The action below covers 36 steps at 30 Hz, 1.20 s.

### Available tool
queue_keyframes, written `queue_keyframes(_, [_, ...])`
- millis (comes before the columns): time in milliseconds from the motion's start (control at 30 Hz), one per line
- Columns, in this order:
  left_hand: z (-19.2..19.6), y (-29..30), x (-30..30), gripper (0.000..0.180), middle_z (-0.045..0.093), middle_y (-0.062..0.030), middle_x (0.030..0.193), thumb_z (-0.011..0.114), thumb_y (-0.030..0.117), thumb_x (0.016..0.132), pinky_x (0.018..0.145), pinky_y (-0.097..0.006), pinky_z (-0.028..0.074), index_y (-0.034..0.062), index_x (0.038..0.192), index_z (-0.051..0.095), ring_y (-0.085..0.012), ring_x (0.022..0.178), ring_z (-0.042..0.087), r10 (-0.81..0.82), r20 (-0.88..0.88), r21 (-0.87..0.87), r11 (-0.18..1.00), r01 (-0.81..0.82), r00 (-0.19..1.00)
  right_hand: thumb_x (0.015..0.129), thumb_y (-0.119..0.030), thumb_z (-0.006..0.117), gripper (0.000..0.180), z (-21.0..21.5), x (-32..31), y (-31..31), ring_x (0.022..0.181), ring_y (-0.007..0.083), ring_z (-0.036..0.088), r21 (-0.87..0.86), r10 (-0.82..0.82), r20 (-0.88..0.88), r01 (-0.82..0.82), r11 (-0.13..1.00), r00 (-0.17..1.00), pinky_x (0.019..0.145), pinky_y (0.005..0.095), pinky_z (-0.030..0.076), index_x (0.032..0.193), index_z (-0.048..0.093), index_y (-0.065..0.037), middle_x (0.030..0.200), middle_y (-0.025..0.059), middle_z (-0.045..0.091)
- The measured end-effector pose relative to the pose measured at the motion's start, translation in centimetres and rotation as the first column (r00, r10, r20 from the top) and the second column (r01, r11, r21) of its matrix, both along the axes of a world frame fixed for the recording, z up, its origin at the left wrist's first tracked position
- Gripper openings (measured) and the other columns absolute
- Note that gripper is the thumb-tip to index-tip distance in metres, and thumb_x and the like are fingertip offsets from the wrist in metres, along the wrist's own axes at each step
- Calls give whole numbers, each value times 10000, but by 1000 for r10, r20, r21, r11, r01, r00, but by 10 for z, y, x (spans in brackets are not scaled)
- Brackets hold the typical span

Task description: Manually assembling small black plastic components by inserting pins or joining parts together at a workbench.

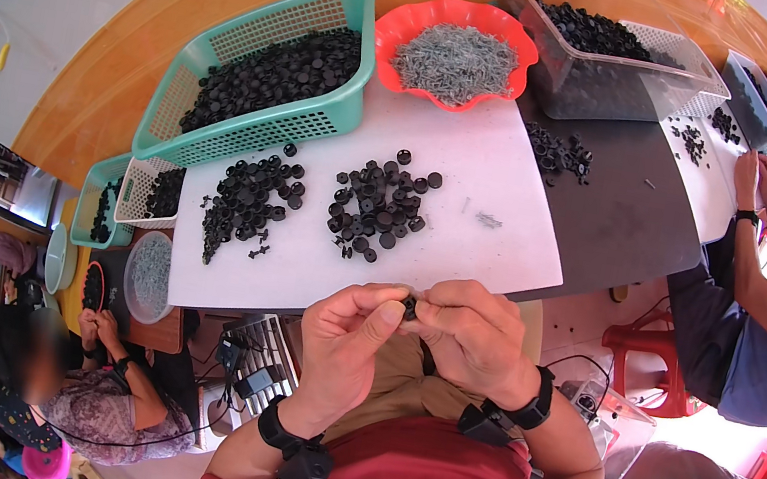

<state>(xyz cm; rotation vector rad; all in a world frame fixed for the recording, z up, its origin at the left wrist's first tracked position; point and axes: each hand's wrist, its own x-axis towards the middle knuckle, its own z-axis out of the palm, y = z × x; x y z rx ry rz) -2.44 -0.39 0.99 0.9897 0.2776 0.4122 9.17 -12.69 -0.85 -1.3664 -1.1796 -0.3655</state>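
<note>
A small round black plastic part (410, 307) is pinched between my two hands, just off the table's near edge. My left hand (350, 330) grips it with thumb and fingertips. From the other side, the fingers of my right hand (475, 331) close on the same part and partly hide it. Beyond my hands, two loose piles of black plastic parts lie on the white table sheet (483, 190): round caps (378, 208) in the middle, and a mixed pile (254, 193) with smaller pieces to its left.
A green basket (251, 121) of black caps and a red scalloped bowl (387, 37) of metal pins stand at the back. A clear bin (611, 95) holds black parts. Co-workers sit at left (125, 389) and right (765, 324), beside a red stool (625, 341).
</note>
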Motion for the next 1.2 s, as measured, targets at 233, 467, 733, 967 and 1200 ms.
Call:
queue_keyframes(233, [-2,-5,-2,179,717,-130,1151,678,65,992,947,-328,521,-37,1139,685,-168,1010,670,-26,-3,52,998,26,1000,740,-4,827,250,3,7,-7,652,218,642,-81,59,25,-57,995,998,536,332,528,904,641,-32,897,70,642])
queue_keyframes(467, [3,-4,-7,128,724,-108,1103,687,-21,965,938,-282,539,-47,1091,692,-134,996,674,-63,32,139,989,58,997,724,10,826,412,11,8,-11,659,222,642,-155,107,-104,-122,980,989,541,326,521,1106,688,-61,860,58,618])
queue_keyframes(733, [-11,-2,-14,93,701,-103,1100,682,-16,972,893,-262,541,-20,1046,627,-111,995,649,-108,12,77,991,107,994,735,-34,819,322,18,7,-19,601,187,609,-262,153,-135,-184,947,979,520,305,491,1049,750,-57,811,39,604])
queue_keyframes(967, [-8,-5,-16,143,686,-96,1098,698,-27,956,865,-259,538,10,1013,571,-107,963,641,-128,-31,0,992,128,991,715,-15,841,215,21,8,-18,529,136,640,-319,219,-166,-263,910,961,473,248,487,907,746,-38,725,38,639])
queue_keyframes(1200, [10,11,-18,153,688,-91,1109,706,-19,954,869,-257,547,-10,1052,588,-117,990,647,-61,-67,127,989,70,996,791,-80,822,316,22,0,-11,546,144,583,-331,216,-255,-295,897,943,519,279,485,1092,727,-59,833,37,600])
